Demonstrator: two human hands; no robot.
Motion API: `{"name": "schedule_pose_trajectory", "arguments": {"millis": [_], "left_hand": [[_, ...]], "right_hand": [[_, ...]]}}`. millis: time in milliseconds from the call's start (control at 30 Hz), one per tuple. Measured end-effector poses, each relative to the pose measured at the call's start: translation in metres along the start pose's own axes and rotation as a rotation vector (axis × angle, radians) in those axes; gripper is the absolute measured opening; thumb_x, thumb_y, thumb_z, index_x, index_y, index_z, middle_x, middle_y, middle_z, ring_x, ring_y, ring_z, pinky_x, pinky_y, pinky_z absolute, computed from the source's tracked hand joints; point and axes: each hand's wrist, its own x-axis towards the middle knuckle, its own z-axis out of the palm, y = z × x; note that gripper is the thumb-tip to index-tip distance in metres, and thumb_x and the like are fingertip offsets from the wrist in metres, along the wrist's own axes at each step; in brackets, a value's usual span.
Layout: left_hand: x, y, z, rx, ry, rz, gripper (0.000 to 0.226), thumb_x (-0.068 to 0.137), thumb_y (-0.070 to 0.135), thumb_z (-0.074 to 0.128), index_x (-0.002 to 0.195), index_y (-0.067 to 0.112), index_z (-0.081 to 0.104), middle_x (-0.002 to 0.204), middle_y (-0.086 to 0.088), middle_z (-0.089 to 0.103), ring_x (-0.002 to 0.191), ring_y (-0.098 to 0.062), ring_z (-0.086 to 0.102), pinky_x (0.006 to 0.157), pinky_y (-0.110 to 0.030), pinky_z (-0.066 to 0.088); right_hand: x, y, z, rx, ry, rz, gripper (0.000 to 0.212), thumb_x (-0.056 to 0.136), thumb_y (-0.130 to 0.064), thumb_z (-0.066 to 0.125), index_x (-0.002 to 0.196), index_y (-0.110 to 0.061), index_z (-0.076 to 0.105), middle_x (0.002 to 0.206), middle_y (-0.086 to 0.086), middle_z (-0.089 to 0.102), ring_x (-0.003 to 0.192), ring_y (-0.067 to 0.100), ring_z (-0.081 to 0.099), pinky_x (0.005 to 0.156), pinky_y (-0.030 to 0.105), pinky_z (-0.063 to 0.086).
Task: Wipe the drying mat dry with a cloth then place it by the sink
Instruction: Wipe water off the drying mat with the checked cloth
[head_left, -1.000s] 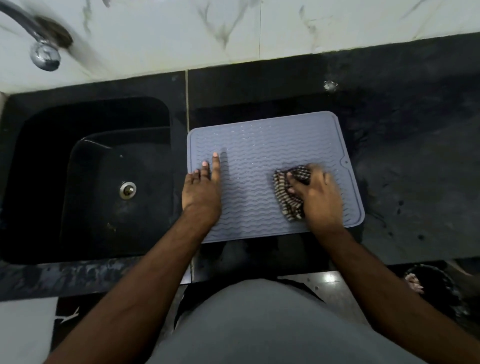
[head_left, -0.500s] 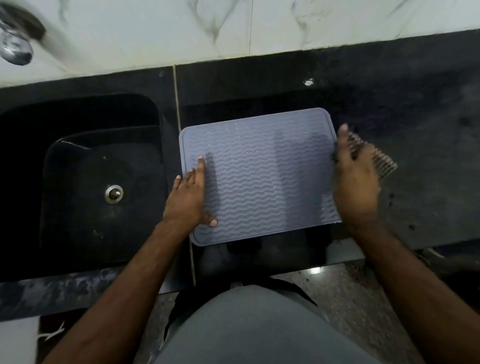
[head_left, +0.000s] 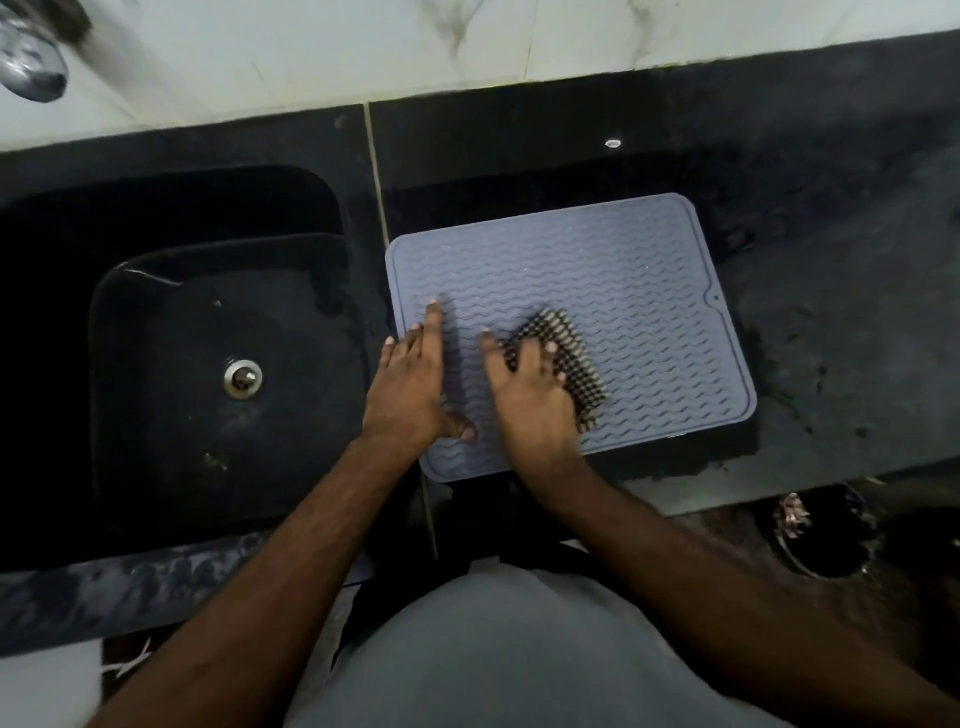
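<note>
So the grey drying mat (head_left: 597, 291) is lying flat on the black counter (head_left: 831, 260), just right of the sink (head_left: 208, 364), with its left edge close to the seam where the sink section starts and its front edge near the counter's front edge. Left hand (head_left: 410, 384) is resting on the mat's left side, fingers straight and pressed down flat, so that grip is open, just pinning the mat. Right hand (head_left: 530, 400) sits near the mat's middle on top of a checkered cloth (head_left: 566, 358), fingers spread and pushing it into the wavy surface; looks more like pressing than clutching, though it's a bit blurry. The tap (head_left: 31, 67) hangs over the back left corner, and a dark bin (head_left: 826, 535) sits on the floor below the front right.
</note>
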Motion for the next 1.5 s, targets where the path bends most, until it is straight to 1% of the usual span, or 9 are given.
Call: {"name": "schedule_pose_trajectory", "arguments": {"millis": [133, 300, 433, 600, 700, 867, 1167, 1333, 1500], "left_hand": [[-0.002, -0.014, 0.003, -0.005, 0.109, 0.091, 0.117, 0.081, 0.032, 0.076, 0.160, 0.005, -0.006, 0.166, -0.009, 0.019, 0.149, -0.024, 0.028, 0.124, -0.040, 0.009], [-0.012, -0.031, -0.012, -0.091, -0.026, 0.180, 0.154, 0.054, 0.063, 0.083, 0.157, 0.016, -0.020, 0.169, 0.002, 0.006, 0.149, -0.006, 0.011, 0.124, -0.040, 0.004], [-0.023, -0.042, -0.009, -0.069, -0.008, 0.172, 0.148, 0.054, 0.085, 0.073, 0.161, 0.024, -0.009, 0.169, 0.008, 0.000, 0.155, -0.009, 0.001, 0.124, -0.039, -0.004], [-0.024, -0.045, -0.002, -0.052, 0.009, 0.153, 0.147, 0.054, 0.088, 0.068, 0.161, 0.024, -0.010, 0.160, 0.022, -0.021, 0.153, -0.002, -0.009, 0.122, -0.037, -0.012], [-0.024, -0.048, -0.002, 0.013, 0.010, 0.151, 0.149, 0.053, 0.088, 0.068, 0.161, 0.021, -0.010, 0.164, 0.012, -0.022, 0.154, -0.005, -0.006, 0.121, -0.038, -0.014], [-0.024, -0.044, -0.006, 0.118, 0.010, 0.102, 0.150, 0.052, 0.091, 0.064, 0.161, 0.020, -0.009, 0.161, 0.007, -0.029, 0.154, -0.013, -0.009, 0.123, -0.050, -0.012], [-0.027, -0.032, -0.006, 0.131, -0.003, 0.041, 0.150, 0.056, 0.084, 0.071, 0.160, 0.019, -0.014, 0.166, 0.004, -0.021, 0.155, -0.018, -0.009, 0.122, -0.053, -0.015], [-0.027, -0.024, -0.005, 0.150, 0.001, 0.002, 0.153, 0.054, 0.075, 0.079, 0.159, 0.016, -0.015, 0.168, 0.002, -0.016, 0.155, -0.018, -0.006, 0.123, -0.050, -0.014], [-0.024, -0.025, -0.001, 0.158, -0.009, -0.026, 0.152, 0.054, 0.074, 0.079, 0.159, 0.020, -0.016, 0.167, 0.006, -0.018, 0.156, -0.017, -0.002, 0.123, -0.050, -0.011]], "right_hand": [[-0.004, -0.043, -0.004, 0.110, 0.064, -0.096, 0.052, 0.087, -0.012, 0.052, 0.138, -0.022, 0.049, 0.110, 0.010, 0.055, 0.085, 0.028, 0.069, 0.059, 0.036, 0.057], [0.010, -0.013, -0.040, 0.716, 0.039, -0.004, 0.073, 0.093, -0.008, 0.056, 0.156, -0.029, 0.025, 0.137, 0.007, 0.045, 0.113, 0.024, 0.058, 0.093, 0.038, 0.051], [-0.001, 0.019, -0.044, 0.600, 0.077, -0.058, 0.077, 0.097, -0.016, 0.060, 0.157, -0.033, 0.016, 0.145, 0.006, 0.047, 0.119, 0.025, 0.058, 0.096, 0.041, 0.051], [0.001, 0.004, -0.005, 0.363, -0.021, -0.370, 0.054, 0.084, -0.011, 0.060, 0.137, -0.014, 0.056, 0.119, 0.013, 0.069, 0.108, 0.029, 0.066, 0.093, 0.034, 0.051], [0.013, -0.009, 0.006, 0.392, -0.104, -0.451, 0.060, 0.072, -0.014, 0.075, 0.130, -0.012, 0.058, 0.115, 0.009, 0.069, 0.107, 0.024, 0.065, 0.095, 0.032, 0.047], [0.022, 0.006, 0.011, 0.132, -0.038, -0.631, 0.028, 0.085, -0.017, 0.053, 0.111, -0.016, 0.060, 0.100, 0.005, 0.066, 0.095, 0.023, 0.065, 0.085, 0.036, 0.051], [0.018, 0.094, -0.019, -0.036, -0.043, -0.420, 0.025, 0.084, -0.006, 0.064, 0.108, -0.012, 0.061, 0.095, 0.012, 0.070, 0.085, 0.030, 0.069, 0.076, 0.038, 0.054], [0.012, 0.049, -0.032, 0.220, -0.028, -0.299, 0.040, 0.086, -0.006, 0.047, 0.124, -0.019, 0.055, 0.126, 0.009, 0.063, 0.107, 0.031, 0.066, 0.087, 0.043, 0.055], [0.010, -0.020, -0.002, 0.355, -0.215, -0.407, 0.058, 0.073, -0.008, 0.079, 0.125, -0.013, 0.054, 0.135, 0.008, 0.044, 0.101, 0.032, 0.066, 0.084, 0.043, 0.056]]}}
